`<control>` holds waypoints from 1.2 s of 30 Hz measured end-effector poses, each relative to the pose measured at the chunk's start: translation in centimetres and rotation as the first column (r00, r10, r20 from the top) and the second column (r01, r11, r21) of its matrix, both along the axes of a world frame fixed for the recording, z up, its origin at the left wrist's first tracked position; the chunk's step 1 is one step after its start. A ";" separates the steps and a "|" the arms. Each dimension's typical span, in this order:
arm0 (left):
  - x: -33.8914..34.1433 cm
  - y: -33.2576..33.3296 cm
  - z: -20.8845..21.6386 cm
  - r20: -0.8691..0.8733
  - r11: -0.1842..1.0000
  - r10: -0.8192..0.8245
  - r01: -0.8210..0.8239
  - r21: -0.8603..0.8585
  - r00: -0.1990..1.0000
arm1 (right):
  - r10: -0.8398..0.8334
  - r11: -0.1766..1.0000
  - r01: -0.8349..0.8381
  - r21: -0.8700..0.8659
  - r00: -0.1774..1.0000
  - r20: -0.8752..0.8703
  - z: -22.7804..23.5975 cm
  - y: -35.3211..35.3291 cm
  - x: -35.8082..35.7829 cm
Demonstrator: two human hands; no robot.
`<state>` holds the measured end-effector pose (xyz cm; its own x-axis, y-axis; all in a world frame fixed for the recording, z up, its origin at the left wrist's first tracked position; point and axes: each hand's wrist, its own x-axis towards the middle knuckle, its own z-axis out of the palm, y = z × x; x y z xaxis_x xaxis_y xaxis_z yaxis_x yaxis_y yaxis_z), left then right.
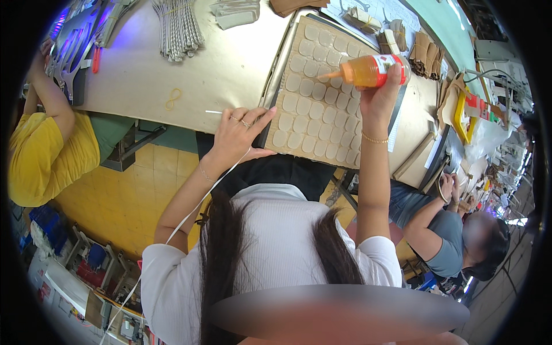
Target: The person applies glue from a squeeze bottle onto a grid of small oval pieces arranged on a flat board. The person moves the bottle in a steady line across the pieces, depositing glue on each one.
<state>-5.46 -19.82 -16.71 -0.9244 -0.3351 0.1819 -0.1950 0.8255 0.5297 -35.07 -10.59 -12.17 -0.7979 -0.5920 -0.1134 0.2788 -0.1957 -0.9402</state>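
Observation:
My right hand (379,95) is closed around a squeeze bottle (368,72) with a red label, amber contents and a pointed orange nozzle. The bottle is tilted nearly level, its tip pointing left over a brown board (299,43). Rows of pale rounded pieces (315,110) cover that board. At the board's near left corner rests my left hand (244,129), fingers spread on the table, with index finger and thumb against the board's edge. A thin white cord (213,187) runs from beside this hand down along my left arm.
Braided grey straps (177,29) and folded grey pieces (236,12) lie at the far left. Brown bundles (425,54) and a yellow frame (464,119) are on the right. Co-workers sit on both sides, one in a yellow shirt (49,158), another in grey-blue (445,244).

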 end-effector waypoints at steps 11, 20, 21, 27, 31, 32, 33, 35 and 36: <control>0.1 0.0 -0.1 -0.008 1.000 0.000 0.000 -0.027 1.000 | 0.069 0.964 0.030 0.264 0.931 -0.358 -2.5 2.5 4.5; 0.1 0.0 -0.1 0.006 1.000 -0.006 0.006 -0.026 1.000 | 0.095 0.964 0.003 0.266 0.931 -0.353 -2.2 1.5 5.8; 0.1 0.0 -0.1 0.004 1.000 -0.005 0.005 -0.026 1.000 | 0.089 0.967 0.002 0.255 0.935 -0.342 -2.2 1.6 5.7; 0.1 0.0 -0.2 0.009 1.000 0.000 0.000 -0.029 1.000 | -0.056 0.994 0.071 0.085 0.984 -0.169 -2.3 2.2 4.0; 0.1 0.1 -0.1 0.019 1.000 0.008 -0.007 -0.029 1.000 | -0.029 0.991 0.057 0.119 0.975 -0.220 -2.3 1.9 3.5; 0.1 0.1 -0.1 0.019 1.000 0.008 -0.008 -0.026 1.000 | -0.035 0.984 0.081 0.159 0.962 -0.272 -2.4 1.6 3.5; 0.1 0.0 0.0 0.011 1.000 0.002 -0.001 -0.022 1.000 | -0.031 0.983 0.082 0.166 0.958 -0.286 -2.4 1.4 3.6; 0.1 0.0 0.0 -0.006 1.000 -0.005 0.005 -0.016 1.000 | -0.017 0.981 0.077 0.180 0.949 -0.314 -2.4 1.0 3.7; 0.1 0.0 0.0 -0.007 1.000 -0.003 0.003 -0.017 1.000 | -0.010 0.981 0.073 0.179 0.943 -0.334 -2.3 0.8 3.8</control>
